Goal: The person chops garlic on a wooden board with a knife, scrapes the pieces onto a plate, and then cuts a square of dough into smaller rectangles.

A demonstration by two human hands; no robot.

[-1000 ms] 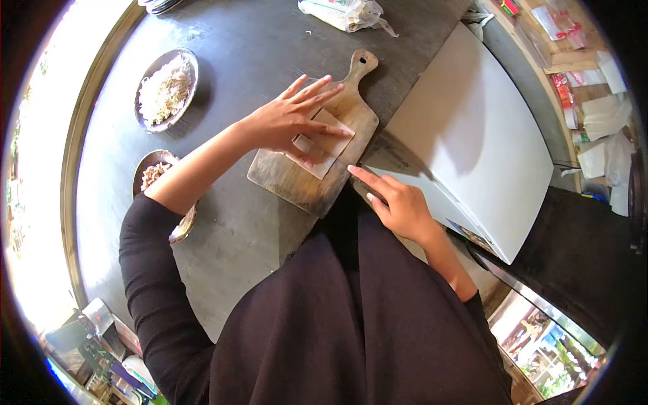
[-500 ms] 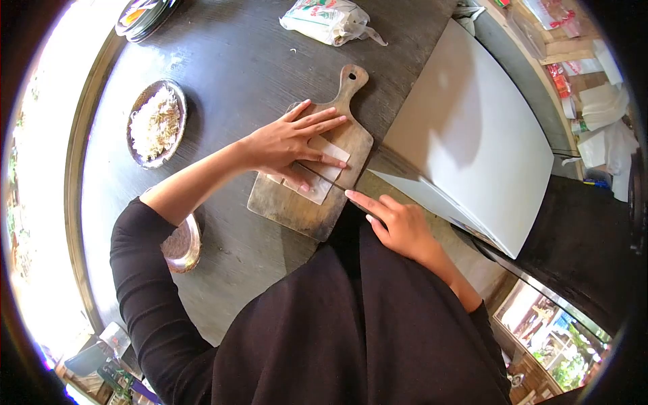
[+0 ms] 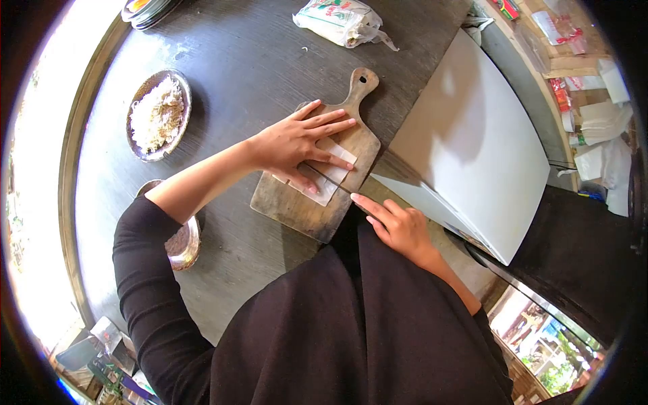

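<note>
A wooden cutting board point(image 3: 297, 210) with a holed handle lies on the dark table. On it is a thin, pale sheet point(image 3: 327, 192), perhaps a pastry wrapper, partly covered by my left hand point(image 3: 297, 145). That hand is spread flat, its fingertips pressing on the sheet and the bare wood. My right hand point(image 3: 398, 226) grips a knife point(image 3: 334, 182) at the board's near right edge, index finger stretched along it. The thin, dark blade lies across the sheet between my left thumb and fingers. The handle is mostly hidden in my right hand.
A bowl of pale shreds point(image 3: 158, 111) stands to the left. Another bowl point(image 3: 185, 246) is partly behind my left forearm. A white plastic bag point(image 3: 341, 21) lies beyond the board, and stacked dishes point(image 3: 150, 13) sit far left. A white-topped appliance point(image 3: 479, 135) adjoins the table's right side.
The view has shifted slightly, so the board and bag appear a little further right. Both hands keep nearly the same pose, with the knife still across the sheet.
</note>
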